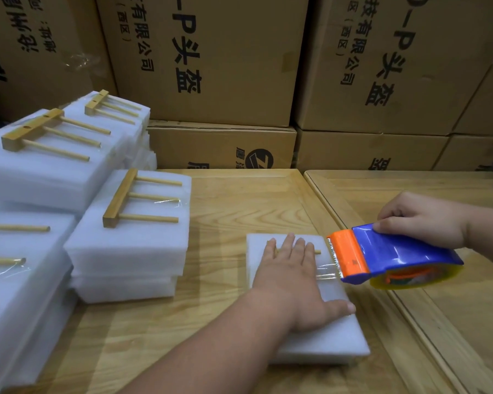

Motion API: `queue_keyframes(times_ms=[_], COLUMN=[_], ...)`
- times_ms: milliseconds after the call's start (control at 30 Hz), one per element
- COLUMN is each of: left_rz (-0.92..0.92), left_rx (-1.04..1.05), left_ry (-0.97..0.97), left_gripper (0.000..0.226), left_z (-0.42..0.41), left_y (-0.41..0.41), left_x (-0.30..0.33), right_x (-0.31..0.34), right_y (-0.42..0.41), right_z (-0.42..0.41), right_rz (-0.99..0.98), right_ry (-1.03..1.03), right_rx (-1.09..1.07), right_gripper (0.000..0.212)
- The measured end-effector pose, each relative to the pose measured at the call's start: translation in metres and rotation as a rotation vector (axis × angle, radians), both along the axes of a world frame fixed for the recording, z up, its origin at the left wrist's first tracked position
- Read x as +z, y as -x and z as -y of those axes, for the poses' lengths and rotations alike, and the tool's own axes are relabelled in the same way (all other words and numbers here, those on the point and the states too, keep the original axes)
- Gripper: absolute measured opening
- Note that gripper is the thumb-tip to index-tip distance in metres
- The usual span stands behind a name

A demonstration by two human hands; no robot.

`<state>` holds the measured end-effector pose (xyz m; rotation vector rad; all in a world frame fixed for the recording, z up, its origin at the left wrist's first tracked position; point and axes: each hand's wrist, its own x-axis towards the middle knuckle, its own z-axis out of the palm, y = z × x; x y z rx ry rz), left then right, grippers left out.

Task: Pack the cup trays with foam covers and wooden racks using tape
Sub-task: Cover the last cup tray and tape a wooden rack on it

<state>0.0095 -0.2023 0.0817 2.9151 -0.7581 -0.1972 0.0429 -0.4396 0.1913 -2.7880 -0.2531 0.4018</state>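
Observation:
A white foam-covered tray [333,336] lies on the wooden table in front of me. My left hand [292,277] presses flat on it with straight fingers, covering most of a wooden rack; only a peg tip [317,252] shows. My right hand [421,220] grips the blue and orange tape dispenser [393,257] at the tray's right edge. A strip of clear tape [326,270] stretches from its toothed blade onto the foam beside my left fingers.
Packed foam bundles with wooden racks [140,200] taped on top are stacked at the left [49,143]. Cardboard boxes [219,58] form a wall behind the table. A second wooden table top [453,322] adjoins on the right.

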Motion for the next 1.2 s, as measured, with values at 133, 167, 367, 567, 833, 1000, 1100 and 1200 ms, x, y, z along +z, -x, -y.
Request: queue_keyframes(times_ms=[133,167,367,567,833,1000,1100,1200], left_rz=[0.021,0.020,0.012,0.002,0.025,0.007,-0.008,0.002], left_rx=[-0.010,-0.011,-0.016,-0.022,-0.037,-0.130,-0.144,-0.137], left_ry=[-0.077,-0.083,-0.078,-0.094,-0.090,-0.068,-0.052,-0.073], left_gripper=[0.112,0.112,0.111,0.110,0.100,0.065,0.060,0.061], left_z=[0.003,0.003,0.002,0.000,0.000,-0.003,-0.005,-0.002], left_y=[0.001,0.001,0.000,0.001,0.001,0.002,0.001,0.002], left_x=[-0.008,-0.008,-0.008,-0.008,-0.013,-0.010,-0.010,-0.011], right_x=[-0.014,-0.016,-0.025,-0.034,-0.033,-0.028,-0.026,-0.023], right_y=[-0.003,-0.004,-0.009,0.000,0.012,-0.001,-0.011,-0.019], right_z=[0.004,0.005,0.017,0.051,0.078,0.060,0.038,0.010], right_rz=[0.031,0.039,-0.042,-0.042,-0.032,-0.058,-0.112,-0.164], right_ry=[0.067,0.051,-0.098,-0.134,0.005,0.203,0.335,0.482], right_rx=[0.019,0.026,0.035,-0.003,-0.031,-0.030,-0.026,-0.034], right_gripper=[0.044,0.045,0.046,0.065,0.072,0.072,0.069,0.063])
